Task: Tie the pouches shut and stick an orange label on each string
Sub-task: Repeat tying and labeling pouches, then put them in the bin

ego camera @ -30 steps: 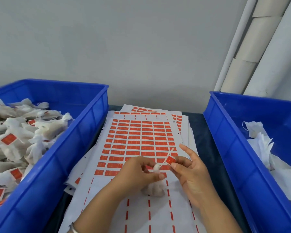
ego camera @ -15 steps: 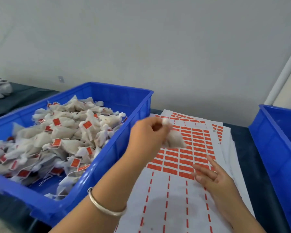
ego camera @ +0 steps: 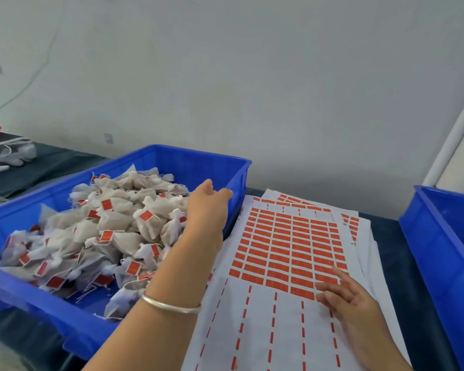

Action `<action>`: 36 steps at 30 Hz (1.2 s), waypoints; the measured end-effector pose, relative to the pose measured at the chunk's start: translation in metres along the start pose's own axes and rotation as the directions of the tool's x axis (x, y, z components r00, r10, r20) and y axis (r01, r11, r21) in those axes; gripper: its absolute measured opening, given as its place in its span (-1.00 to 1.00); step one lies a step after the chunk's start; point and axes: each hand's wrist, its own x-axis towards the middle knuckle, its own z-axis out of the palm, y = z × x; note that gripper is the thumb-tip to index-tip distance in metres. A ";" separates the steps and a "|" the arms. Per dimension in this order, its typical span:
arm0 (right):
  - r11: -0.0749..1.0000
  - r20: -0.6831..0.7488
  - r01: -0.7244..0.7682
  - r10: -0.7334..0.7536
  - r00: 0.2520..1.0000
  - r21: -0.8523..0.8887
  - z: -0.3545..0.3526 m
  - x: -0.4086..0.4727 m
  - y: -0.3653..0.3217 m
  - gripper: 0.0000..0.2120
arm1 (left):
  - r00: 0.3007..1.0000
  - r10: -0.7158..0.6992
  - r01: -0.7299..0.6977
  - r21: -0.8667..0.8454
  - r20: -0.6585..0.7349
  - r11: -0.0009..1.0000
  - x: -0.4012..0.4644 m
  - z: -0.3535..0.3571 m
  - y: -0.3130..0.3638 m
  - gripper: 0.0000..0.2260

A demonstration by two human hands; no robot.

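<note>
A blue bin (ego camera: 233, 167) on the left holds several tied white pouches (ego camera: 118, 228) with orange labels on their strings. My left hand (ego camera: 208, 210) hovers over the bin's right side, fingers spread, nothing in it. The sheet of orange labels (ego camera: 287, 247) lies on the table in the middle, its lower rows peeled off. My right hand (ego camera: 351, 303) rests on that sheet at its lower right, fingers apart on the last row of labels, holding nothing.
A second blue bin (ego camera: 437, 236) stands at the right edge. More label sheets (ego camera: 364, 231) lie stacked under the top one. A dark cloth covers the table (ego camera: 397, 290). White items (ego camera: 8, 153) lie far left. The grey wall is close behind.
My left hand carried the labelled pouch over the left bin and let it go; the hand is now empty. My right hand slid a little along the label sheet. The view turned left.
</note>
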 end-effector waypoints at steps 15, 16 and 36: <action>0.816 -0.021 0.401 -0.449 0.893 -0.416 -0.031 -0.098 -0.094 -0.69 | 0.674 -0.161 -0.649 0.682 0.721 0.337 -0.055 0.080 -0.160 -0.53; 0.782 -0.017 0.418 -0.479 0.877 -0.462 -0.043 -0.107 -0.105 -0.67 | 0.658 -0.134 -0.701 0.668 0.741 0.249 -0.056 0.082 -0.165 -0.48; 0.685 -0.564 -0.392 -0.033 0.825 -0.614 -0.222 0.002 -0.044 -0.68 | 0.668 0.020 -0.737 0.657 0.744 0.159 -0.061 0.086 -0.176 -0.49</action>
